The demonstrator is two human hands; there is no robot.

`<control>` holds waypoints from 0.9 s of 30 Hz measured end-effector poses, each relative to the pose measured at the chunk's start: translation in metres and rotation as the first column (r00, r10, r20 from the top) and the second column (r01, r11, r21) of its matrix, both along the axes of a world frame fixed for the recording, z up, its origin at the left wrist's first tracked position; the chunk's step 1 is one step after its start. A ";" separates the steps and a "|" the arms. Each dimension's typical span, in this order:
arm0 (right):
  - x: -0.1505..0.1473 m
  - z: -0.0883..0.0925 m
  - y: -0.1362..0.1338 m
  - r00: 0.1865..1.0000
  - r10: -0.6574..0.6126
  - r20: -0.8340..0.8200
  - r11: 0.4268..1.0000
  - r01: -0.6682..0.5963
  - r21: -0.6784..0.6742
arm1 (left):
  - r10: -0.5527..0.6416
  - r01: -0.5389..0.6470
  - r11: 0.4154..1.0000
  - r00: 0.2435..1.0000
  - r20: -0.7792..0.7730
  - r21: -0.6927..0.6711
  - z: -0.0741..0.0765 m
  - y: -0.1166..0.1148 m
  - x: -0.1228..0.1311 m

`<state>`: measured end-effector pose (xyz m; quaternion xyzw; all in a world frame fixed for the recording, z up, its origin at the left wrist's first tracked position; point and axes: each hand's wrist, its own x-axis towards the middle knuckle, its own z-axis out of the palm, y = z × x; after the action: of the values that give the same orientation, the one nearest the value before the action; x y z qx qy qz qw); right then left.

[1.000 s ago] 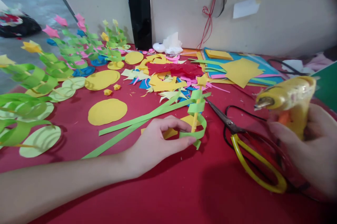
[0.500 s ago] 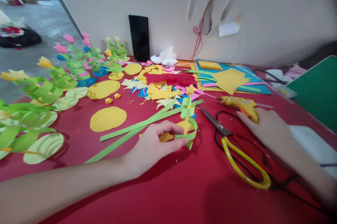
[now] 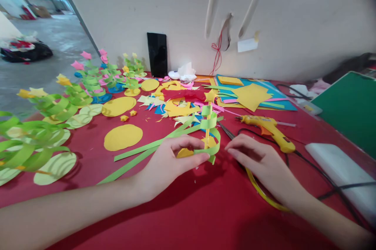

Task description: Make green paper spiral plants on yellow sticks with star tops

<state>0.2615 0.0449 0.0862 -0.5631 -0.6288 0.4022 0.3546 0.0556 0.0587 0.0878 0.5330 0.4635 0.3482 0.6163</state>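
My left hand (image 3: 176,158) pinches a green paper strip (image 3: 216,146) at the base of a small paper flower. This flower has a yellow stem (image 3: 207,124), a folded yellow star (image 3: 210,96) on top and green strip curls round it. It stands upright over a yellow paper base, partly hidden by my fingers. Just right of it is my right hand (image 3: 258,156), fingers loosely curved and nothing visible in them. Beneath that hand lie scissors with yellow handles (image 3: 258,189), mostly covered. A yellow glue gun (image 3: 267,124) rests on the table beyond it.
Finished-looking paper flowers (image 3: 53,105) stand along the left. Yellow paper discs (image 3: 123,137), small stars and long green strips (image 3: 132,165) lie nearer. Coloured scraps (image 3: 179,105) cover the middle back. A dark phone (image 3: 157,55) leans on the wall. A black cord (image 3: 317,169) runs at right.
My right hand has let go of the glue gun and moved left, over the scissors and close to the flower. My left hand keeps its hold; the view has tilted slightly.
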 end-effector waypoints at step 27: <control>-0.038 -0.017 -0.003 0.590 -0.119 -0.798 0.855 -0.347 -0.385 | -0.146 0.151 0.985 0.987 -0.068 0.078 -0.001 -0.006 -0.003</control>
<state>0.2235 0.0418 0.0694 -0.3507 -0.3103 0.7826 0.4102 0.0529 0.0531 0.0866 0.6017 0.4267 0.3033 0.6033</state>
